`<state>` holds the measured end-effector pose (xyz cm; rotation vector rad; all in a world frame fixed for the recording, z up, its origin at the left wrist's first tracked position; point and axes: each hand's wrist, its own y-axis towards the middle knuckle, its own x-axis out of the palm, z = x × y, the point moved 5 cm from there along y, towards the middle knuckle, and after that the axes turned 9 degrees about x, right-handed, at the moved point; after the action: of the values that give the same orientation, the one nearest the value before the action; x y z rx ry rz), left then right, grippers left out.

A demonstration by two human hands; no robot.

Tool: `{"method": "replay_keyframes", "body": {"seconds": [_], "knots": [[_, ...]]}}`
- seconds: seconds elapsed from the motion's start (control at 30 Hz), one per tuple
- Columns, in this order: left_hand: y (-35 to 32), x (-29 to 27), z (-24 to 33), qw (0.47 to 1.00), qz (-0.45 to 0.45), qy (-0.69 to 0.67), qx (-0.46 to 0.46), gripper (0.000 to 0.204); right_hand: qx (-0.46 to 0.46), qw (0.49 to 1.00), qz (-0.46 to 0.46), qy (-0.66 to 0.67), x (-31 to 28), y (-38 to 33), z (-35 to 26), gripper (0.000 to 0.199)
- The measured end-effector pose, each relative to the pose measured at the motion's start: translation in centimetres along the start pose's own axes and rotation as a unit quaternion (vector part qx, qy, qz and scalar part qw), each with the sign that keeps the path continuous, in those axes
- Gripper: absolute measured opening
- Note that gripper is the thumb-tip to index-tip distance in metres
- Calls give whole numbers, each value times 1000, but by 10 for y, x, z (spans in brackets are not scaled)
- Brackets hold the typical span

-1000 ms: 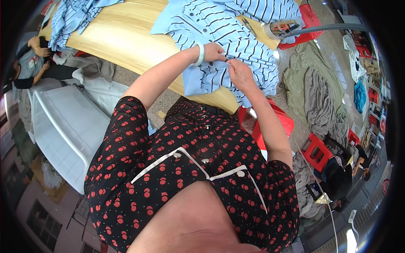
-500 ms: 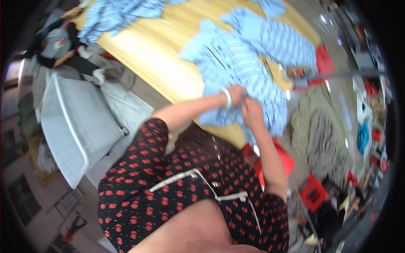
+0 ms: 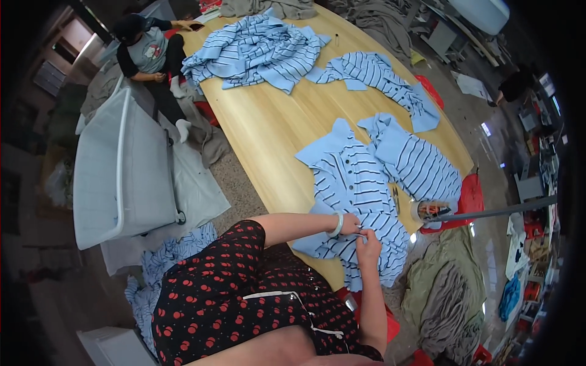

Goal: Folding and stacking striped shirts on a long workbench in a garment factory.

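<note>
A light blue knit shirt (image 3: 360,183) with dark stripes, a collar and dark buttons down its front lies on the wooden table before me, its collar pointing away. My left hand (image 3: 350,224), a pale bangle at its wrist, is closed on a bit of the shirt's lower front. Close beside it, my right hand (image 3: 368,247) pinches the same spot with thumb and fingertips. What exactly lies between the fingertips is too small to make out beyond pale blue cloth. To the right of the shirt are small thread snips (image 3: 395,199).
Another striped shirt (image 3: 421,168) lies alongside at the right, near a cup of tools (image 3: 427,211). A heap of striped shirts (image 3: 256,52) covers the table's far left, where a person (image 3: 146,52) sits. A white wheeled bin (image 3: 101,177) stands at my left; grey cloth (image 3: 452,299) lies at right.
The view has tilted up, bringing in more of the far table and the seated person. Both hands stay close together on the same shirt.
</note>
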<state>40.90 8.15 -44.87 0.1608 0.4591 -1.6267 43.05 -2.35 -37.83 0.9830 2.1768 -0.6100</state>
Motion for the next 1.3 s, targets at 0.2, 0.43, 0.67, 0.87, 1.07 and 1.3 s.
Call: {"method": "replay_keyframes", "body": {"seconds": [0.2,0.43,0.67,0.87,1.07,1.3], "knots": [[-1,-11,16,997,8,72,11,27,-57,994,64,-63,0,0,-2,15],[-15,-12,46,981,3,187,43,28,-105,982,70,-140,-4,0,-15,8],[-21,23,33,982,60,176,34,20,-106,983,45,-146,4,-8,5,7],[-23,4,36,970,52,237,18,19,-117,984,32,-128,13,-2,1,7],[-19,-11,31,968,76,227,76,15,-97,989,62,-93,14,4,-5,5],[-22,-15,38,966,62,200,152,14,-125,989,71,-28,8,1,2,10]]}}
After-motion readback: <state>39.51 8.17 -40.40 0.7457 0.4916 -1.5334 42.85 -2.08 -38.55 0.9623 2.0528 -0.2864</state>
